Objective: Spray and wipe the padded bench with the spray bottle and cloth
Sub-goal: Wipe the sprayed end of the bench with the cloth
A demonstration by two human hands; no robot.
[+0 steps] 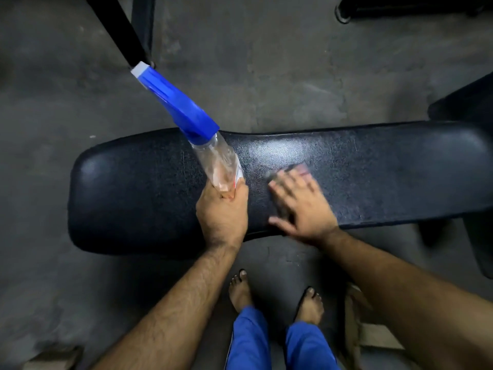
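Head view: left hand (222,212), fingers clamped round the spray bottle (216,158), holds it clear above the desk (128,188); beside it, right hand (301,201), fingers spread, presses the cloth (277,177) flat for wiping.

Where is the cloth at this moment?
In the head view, the small grey cloth lies flat under the right hand, pressed on the black padded bench near its middle, right of the clear spray bottle with blue head.

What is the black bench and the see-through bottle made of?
The padded bench looks like black vinyl or faux leather: pebbled grain, soft shine. The spray bottle seems clear plastic with a glossy blue plastic sprayer top.
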